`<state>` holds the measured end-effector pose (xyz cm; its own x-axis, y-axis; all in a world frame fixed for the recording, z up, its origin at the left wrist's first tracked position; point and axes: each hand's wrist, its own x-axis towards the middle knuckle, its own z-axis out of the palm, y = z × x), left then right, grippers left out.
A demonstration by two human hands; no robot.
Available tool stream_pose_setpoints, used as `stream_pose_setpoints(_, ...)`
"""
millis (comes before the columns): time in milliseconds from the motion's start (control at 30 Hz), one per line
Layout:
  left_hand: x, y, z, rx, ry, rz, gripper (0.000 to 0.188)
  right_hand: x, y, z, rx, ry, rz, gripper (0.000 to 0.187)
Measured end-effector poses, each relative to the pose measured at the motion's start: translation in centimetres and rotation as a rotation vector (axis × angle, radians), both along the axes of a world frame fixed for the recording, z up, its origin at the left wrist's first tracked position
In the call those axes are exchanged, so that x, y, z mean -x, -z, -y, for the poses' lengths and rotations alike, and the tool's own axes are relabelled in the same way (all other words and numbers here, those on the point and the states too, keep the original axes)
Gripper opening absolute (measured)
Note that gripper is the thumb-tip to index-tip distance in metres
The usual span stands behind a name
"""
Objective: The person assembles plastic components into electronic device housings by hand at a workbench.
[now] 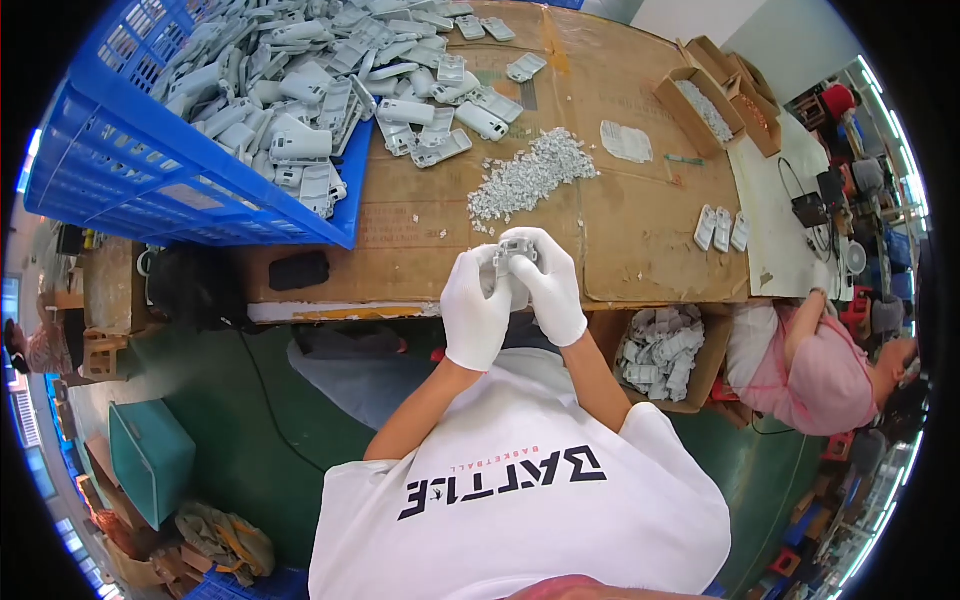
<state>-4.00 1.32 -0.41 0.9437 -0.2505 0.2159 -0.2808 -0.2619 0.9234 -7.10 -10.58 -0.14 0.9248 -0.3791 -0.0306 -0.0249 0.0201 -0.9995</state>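
Note:
Just above the table's front edge, a light grey plastic housing (516, 249) is held between my two hands. My left hand (474, 312), in a white glove, closes on its left side. On the other side my right hand (551, 288), gloved too, grips it with the thumb pressed on its face. Past my hands lies a heap of tiny white plastic pieces (535, 178). Many similar grey housings (300, 85) spill out of a tipped blue crate (170, 185) onto the cardboard-covered table (400, 268). My fingers hide part of the held housing.
Three housings (722, 229) lie to the right, near a pen (684, 160) and a crumpled paper (627, 142). Small cardboard boxes (700, 110) stand at the back right. A carton of white parts (662, 352) sits below the table edge. A co-worker in pink (825, 365) works at right.

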Motion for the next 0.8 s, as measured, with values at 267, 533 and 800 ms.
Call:
stream_pose_setpoints(267, 0.9, -0.3, 1.4, -0.033, 0.081, -0.033, 0.016, 1.7, 0.1, 1.0, -0.103, 0.103, 0.000, 0.024)
stream_pose_setpoints(533, 1.6, 0.4, 3.7, -0.011, 0.139, -0.098, 0.015, 3.0, 1.0, 3.1, -0.029, 0.185, -0.027, 0.019)
stream_pose_setpoints(800, 2.3, 0.1, 5.7, -0.047, 0.166, -0.033, 0.021, 3.3, 1.4, 4.9, -0.084, 0.233, -0.005, 0.015)
